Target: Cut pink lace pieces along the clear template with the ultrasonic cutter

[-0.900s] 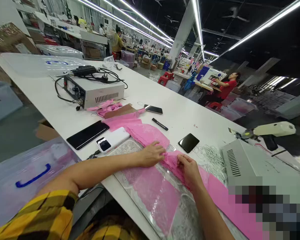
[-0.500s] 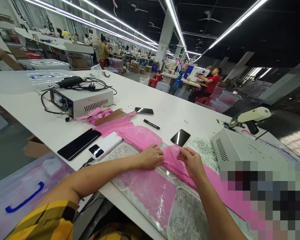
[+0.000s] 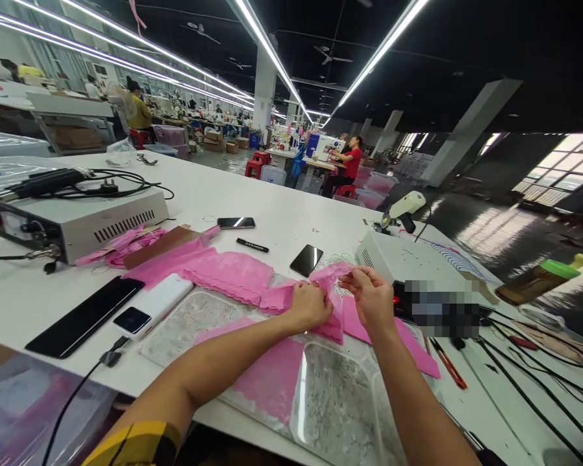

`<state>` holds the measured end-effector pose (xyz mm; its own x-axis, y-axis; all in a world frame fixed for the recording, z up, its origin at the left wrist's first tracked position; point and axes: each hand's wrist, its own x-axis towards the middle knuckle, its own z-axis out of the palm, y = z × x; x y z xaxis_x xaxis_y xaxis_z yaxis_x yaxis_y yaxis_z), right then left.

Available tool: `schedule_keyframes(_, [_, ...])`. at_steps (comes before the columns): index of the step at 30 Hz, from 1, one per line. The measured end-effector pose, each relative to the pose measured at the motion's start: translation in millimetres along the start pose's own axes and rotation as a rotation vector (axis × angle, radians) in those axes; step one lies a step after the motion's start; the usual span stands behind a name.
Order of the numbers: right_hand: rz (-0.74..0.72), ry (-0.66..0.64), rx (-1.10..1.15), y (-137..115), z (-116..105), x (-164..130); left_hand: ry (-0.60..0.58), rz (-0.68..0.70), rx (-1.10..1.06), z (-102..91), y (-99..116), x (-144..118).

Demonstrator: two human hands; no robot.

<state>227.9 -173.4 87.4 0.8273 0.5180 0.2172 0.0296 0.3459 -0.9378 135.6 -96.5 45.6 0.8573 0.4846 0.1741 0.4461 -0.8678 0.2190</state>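
Two bare hands are working at a white table. The left hand and right hand are pinching a strip of pink lace — lifting its fold between them — above clear plastic trays. A black phone is lying just beyond.
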Motion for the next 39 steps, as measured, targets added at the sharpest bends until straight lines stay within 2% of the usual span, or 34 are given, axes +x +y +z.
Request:
schedule_keyframes(4, [-0.094, 0.209, -0.024, -21.0, -55.7, -6.0, 0.018, 0.111, 0.001, -2.4, 5.4, -0.7])
schedule_keyframes(8, [-0.069, 0.362, -0.121, -16.6, -117.2, -50.3, 0.060, 0.331, 0.010, -2.7, 1.8, -27.8])
schedule_keyframes(12, [0.077, 0.408, -0.286, 3.5, -163.0, -114.8, 0.030, 0.614, 0.009, 6.9, -4.3, -66.9])
schedule_keyframes(15, [0.223, 0.332, -0.470, 12.1, -185.2, -151.1, -0.027, 0.808, -0.009, 14.8, -7.1, -84.2])
schedule_keyframes(17, [0.272, 0.290, -0.697, 12.2, -194.0, -167.1, -0.055, 0.882, -0.021, 17.5, -8.5, -87.4])
schedule_keyframes(20, [0.217, 0.325, -1.055, 5.6, -198.3, -184.2, -0.074, 0.909, -0.037, 15.0, -11.3, -87.6])
schedule_keyframes(23, [0.192, 0.268, -1.229, -3.5, -198.0, -196.5, -0.100, 0.932, -0.052, 6.8, -14.2, -91.6])
schedule_keyframes(26, [0.219, 0.155, -1.288, -11.2, -200.7, -201.8, -0.137, 0.945, -0.081, 0.2, -15.4, -96.9])
schedule_keyframes(29, [0.257, 0.101, -1.294, -17.3, -203.1, -198.6, -0.178, 0.913, -0.126, -1.0, -15.7, -98.0])
schedule_keyframes(33, [0.298, 0.090, -1.263, -20.4, -198.8, -190.1, -0.234, 0.925, -0.127, 0.1, -16.9, -102.4])
schedule_keyframes(39, [0.291, 0.140, -1.242, -11.2, -204.3, -192.2, -0.229, 0.906, -0.134, -8.3, -15.2, -114.2])
